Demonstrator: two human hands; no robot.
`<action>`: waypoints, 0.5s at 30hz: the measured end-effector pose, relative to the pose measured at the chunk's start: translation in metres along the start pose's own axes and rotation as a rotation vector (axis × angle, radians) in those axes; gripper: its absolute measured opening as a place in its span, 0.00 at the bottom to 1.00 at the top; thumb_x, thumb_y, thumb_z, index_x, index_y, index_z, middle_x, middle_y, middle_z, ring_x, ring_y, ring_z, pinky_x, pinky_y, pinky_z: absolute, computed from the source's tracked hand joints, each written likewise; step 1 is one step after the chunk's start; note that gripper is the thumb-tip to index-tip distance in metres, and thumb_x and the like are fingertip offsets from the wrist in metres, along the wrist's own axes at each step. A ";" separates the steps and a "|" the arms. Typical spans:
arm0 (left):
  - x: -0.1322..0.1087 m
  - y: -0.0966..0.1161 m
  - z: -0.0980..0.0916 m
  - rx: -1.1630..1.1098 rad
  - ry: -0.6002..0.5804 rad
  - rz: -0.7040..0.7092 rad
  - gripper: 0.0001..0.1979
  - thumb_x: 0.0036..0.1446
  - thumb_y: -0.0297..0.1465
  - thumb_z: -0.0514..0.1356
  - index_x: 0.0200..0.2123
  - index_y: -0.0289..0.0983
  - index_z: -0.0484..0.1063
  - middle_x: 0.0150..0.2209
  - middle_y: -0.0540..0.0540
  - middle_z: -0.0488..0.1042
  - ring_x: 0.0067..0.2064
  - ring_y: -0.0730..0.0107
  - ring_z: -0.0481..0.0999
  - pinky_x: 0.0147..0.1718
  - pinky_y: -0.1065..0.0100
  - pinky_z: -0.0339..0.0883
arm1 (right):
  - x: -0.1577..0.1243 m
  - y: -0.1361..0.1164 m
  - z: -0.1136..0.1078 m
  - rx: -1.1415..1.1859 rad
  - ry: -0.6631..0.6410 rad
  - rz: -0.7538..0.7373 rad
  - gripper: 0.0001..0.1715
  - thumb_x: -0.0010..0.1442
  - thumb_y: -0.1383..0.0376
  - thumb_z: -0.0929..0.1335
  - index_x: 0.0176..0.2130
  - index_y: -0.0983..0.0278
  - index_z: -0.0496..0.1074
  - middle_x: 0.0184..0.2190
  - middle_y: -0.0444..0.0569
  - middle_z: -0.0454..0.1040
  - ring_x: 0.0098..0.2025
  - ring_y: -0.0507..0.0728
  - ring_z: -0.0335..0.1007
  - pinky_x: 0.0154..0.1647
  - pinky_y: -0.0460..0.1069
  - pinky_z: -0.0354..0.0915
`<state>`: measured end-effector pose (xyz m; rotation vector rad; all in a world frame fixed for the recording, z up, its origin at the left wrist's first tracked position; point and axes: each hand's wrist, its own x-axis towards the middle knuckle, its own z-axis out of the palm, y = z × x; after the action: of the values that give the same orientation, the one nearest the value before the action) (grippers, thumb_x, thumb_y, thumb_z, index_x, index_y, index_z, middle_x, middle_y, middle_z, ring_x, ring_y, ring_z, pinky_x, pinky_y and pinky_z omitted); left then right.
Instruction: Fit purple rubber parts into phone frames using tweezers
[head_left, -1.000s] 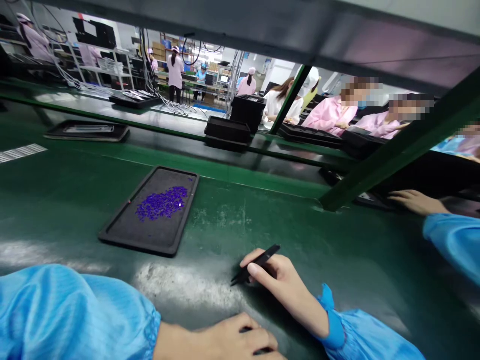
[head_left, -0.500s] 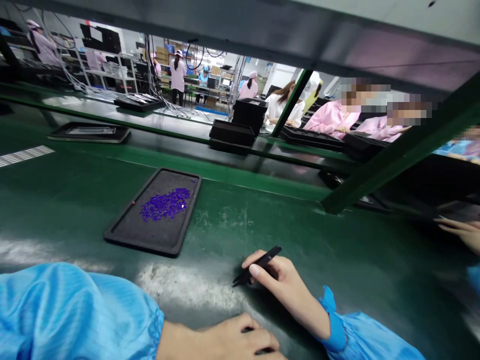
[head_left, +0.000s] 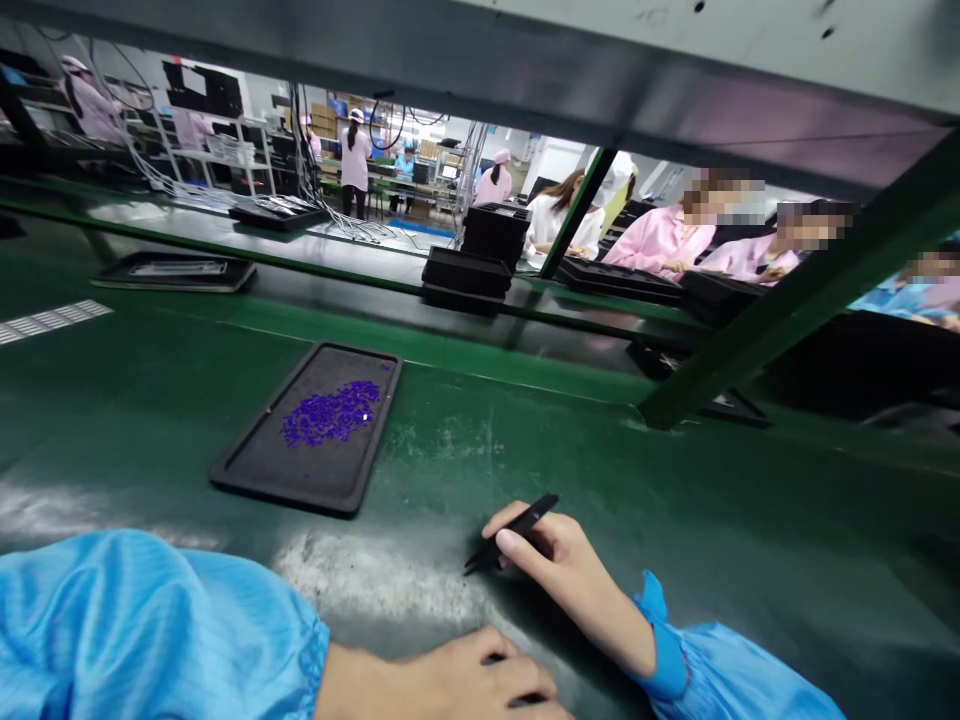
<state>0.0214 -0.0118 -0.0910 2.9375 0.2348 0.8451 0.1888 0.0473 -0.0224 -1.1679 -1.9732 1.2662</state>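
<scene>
My right hand (head_left: 571,572) still grips tweezers (head_left: 529,518); I can't tell about my left hand (head_left: 457,682). The co-worker's hand has gone.

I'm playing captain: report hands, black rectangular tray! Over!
Right hand: gripping slim black tweezers. Left hand: partly out of frame, grip unclear. Tray: holding tiny purple pieces, no obstruction visible.

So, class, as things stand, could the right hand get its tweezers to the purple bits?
Probably yes: nothing seems to stand between the tweezers in the right hand and the purple bits. The tray is uncovered, and the left hand lies off that line.
</scene>
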 end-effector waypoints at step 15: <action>0.001 0.000 -0.004 -0.026 0.013 -0.007 0.11 0.71 0.33 0.54 0.51 0.34 0.70 0.45 0.52 0.77 0.46 0.73 0.74 0.38 0.69 0.65 | -0.001 -0.002 0.001 -0.023 0.006 0.017 0.29 0.65 0.43 0.67 0.37 0.67 0.76 0.30 0.48 0.73 0.30 0.53 0.68 0.33 0.47 0.65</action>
<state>0.0205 -0.0116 -0.0869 2.9065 0.2334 0.8605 0.1880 0.0460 -0.0212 -1.2002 -1.9824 1.2507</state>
